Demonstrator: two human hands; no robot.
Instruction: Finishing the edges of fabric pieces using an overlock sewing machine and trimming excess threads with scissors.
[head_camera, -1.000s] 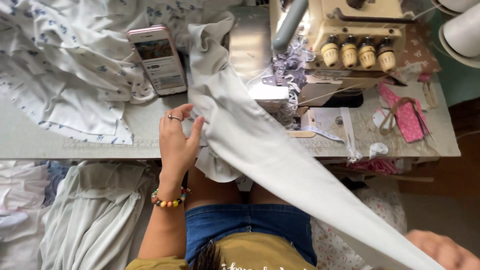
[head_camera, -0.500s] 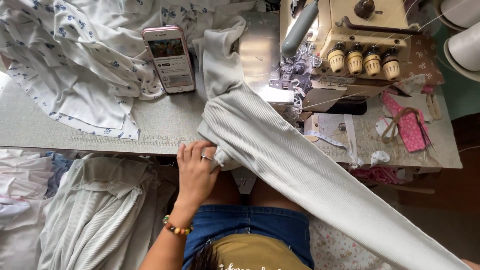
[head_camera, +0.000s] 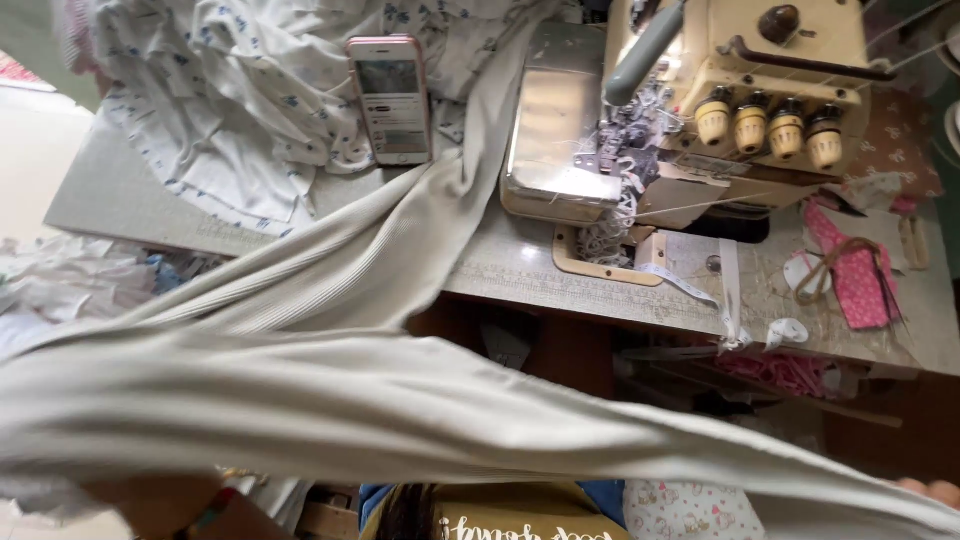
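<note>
A long grey cloth stretches across the lap from nine to four o'clock, one end trailing over the table toward the sewing machine. Left hand sits beneath the cloth; whether its fingers are pinching or spread cannot be told. Cloth seems mid-repositioning; feeding it calls for finding an edge.

Grey-green ribbed fabric, pink phone

blocked: grey fabric spans foreground | free: bare table before sewing machine
</note>
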